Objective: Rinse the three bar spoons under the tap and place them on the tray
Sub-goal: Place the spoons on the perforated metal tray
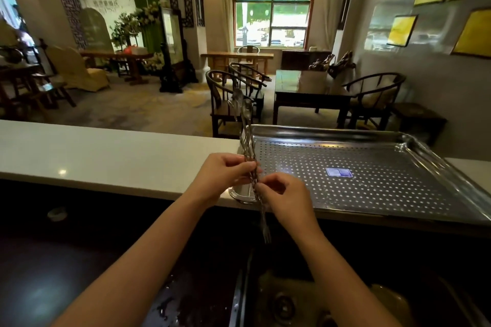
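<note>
Setting: bar station facing a lounge with dark wooden chairs and an arched window; pale tabletop (111,151) runs across the view, dark sink (305,297) below it.

Item: three bar spoons (248,141), twisted stems, bunched together upright, bowls up, forked ends hanging down over the sink; the stems pass in front of a small metal cup (240,192) on the tabletop edge.

Left hand (225,175): closed round the stems mid-length. Right hand (284,196): fingertips pinched on the stems just below.

Tray (398,194): perforated steel, on the tabletop to the right, no spoons on it.

Tap: not in view; no water seen.

Handling note: likely still gathering; keep the bundle tight, lower it over the sink, fan the stems under the flow.

Labels: blue-white sticker (339,172) on tray, unreadable; wall lettering far left too blurred.
</note>
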`<control>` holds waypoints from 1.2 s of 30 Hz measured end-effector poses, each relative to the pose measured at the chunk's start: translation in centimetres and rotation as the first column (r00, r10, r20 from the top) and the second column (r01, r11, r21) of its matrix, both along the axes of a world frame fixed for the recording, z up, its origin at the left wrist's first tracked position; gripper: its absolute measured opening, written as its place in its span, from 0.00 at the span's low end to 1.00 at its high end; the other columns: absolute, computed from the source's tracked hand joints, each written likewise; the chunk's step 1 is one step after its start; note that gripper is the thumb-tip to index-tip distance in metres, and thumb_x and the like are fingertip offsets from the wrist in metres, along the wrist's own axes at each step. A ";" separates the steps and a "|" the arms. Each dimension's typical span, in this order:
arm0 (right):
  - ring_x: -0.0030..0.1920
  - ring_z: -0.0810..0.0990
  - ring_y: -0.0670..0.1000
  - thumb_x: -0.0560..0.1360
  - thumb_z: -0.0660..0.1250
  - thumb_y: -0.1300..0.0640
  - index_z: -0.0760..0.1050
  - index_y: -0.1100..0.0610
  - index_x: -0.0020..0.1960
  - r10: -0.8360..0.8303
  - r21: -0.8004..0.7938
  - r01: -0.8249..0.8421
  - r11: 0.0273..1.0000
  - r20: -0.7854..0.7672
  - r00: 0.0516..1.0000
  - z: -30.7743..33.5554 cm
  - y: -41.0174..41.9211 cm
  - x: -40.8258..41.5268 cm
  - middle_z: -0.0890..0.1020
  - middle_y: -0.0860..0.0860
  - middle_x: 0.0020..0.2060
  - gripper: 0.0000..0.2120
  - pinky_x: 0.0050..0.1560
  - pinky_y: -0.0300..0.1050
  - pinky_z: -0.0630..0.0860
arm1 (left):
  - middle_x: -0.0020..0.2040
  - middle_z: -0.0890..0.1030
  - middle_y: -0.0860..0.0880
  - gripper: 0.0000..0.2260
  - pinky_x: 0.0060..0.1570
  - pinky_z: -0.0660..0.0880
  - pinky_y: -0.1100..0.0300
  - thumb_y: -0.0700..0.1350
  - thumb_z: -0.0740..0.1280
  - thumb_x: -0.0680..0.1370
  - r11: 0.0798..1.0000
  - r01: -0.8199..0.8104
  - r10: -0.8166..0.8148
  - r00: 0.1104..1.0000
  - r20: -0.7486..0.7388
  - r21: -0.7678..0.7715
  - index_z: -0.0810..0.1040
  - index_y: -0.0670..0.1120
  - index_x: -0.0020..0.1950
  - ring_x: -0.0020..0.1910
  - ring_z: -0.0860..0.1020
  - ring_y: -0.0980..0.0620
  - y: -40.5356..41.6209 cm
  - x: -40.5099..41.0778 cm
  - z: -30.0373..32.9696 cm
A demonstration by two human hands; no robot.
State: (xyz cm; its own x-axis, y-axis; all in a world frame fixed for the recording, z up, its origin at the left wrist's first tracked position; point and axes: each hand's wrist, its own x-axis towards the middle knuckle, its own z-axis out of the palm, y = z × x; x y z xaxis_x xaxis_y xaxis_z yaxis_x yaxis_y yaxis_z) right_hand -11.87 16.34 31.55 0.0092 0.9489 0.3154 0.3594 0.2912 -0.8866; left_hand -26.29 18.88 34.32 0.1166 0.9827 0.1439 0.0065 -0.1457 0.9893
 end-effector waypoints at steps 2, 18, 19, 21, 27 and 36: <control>0.38 0.81 0.47 0.71 0.71 0.59 0.80 0.55 0.41 0.001 -0.013 -0.001 1.000 -0.007 1.000 0.4 0.5 1.3 0.82 0.48 0.35 0.01 0.42 0.45 0.81 | 0.37 0.86 0.50 0.05 0.37 0.78 0.67 0.37 0.68 0.73 1.000 -0.028 0.028 1.000 -0.005 0.001 0.83 0.44 0.43 0.39 0.85 0.53 0.5 1.0 0.3; 0.32 0.79 0.47 0.72 0.67 0.64 0.76 0.56 0.36 -0.109 -0.170 0.106 0.980 -0.010 0.994 2.6 11.1 9.4 0.80 0.52 0.32 0.08 0.34 0.39 0.77 | 0.40 0.82 0.46 0.05 0.30 0.76 0.71 0.37 0.66 0.75 0.981 -0.180 0.181 0.983 0.017 -0.067 0.82 0.42 0.46 0.31 0.82 0.61 4.8 4.6 1.1; 0.32 0.79 0.47 0.72 0.67 0.66 0.76 0.57 0.34 -0.107 -0.234 0.101 0.967 -0.011 0.994 2.0 12.2 9.5 0.80 0.53 0.32 0.09 0.34 0.39 0.77 | 0.40 0.82 0.46 0.05 0.30 0.76 0.71 0.37 0.66 0.75 0.981 -0.182 0.182 0.983 -0.003 -0.065 0.82 0.43 0.46 0.31 0.82 0.61 5.2 4.7 1.2; 0.31 0.78 0.49 0.72 0.67 0.68 0.75 0.59 0.33 -0.111 -0.343 0.099 0.934 -0.015 0.994 0.8 14.1 9.6 0.79 0.55 0.32 0.10 0.33 0.40 0.77 | 0.41 0.82 0.47 0.06 0.31 0.76 0.71 0.38 0.66 0.75 0.980 -0.184 0.181 0.982 -0.043 -0.069 0.82 0.42 0.48 0.32 0.82 0.62 6.1 4.9 1.3; 0.31 0.79 0.47 0.72 0.69 0.64 0.75 0.61 0.38 -0.150 -0.451 0.233 0.862 0.212 0.966 -2.4 18.2 10.0 0.78 0.53 0.29 0.04 0.47 0.47 0.81 | 0.41 0.83 0.47 0.05 0.33 0.77 0.69 0.39 0.67 0.74 0.982 -0.174 0.166 0.981 -0.100 -0.079 0.83 0.44 0.48 0.35 0.82 0.57 8.2 5.6 1.0; 0.38 0.77 0.51 0.72 0.68 0.64 0.78 0.63 0.47 -0.201 -0.389 0.411 0.824 0.478 0.855 -4.7 20.2 9.6 0.80 0.54 0.39 0.04 0.45 0.46 0.79 | 0.42 0.83 0.48 0.09 0.32 0.77 0.70 0.40 0.68 0.74 0.986 -0.151 0.140 0.981 -0.134 -0.073 0.82 0.40 0.53 0.35 0.82 0.58 9.9 6.2 0.7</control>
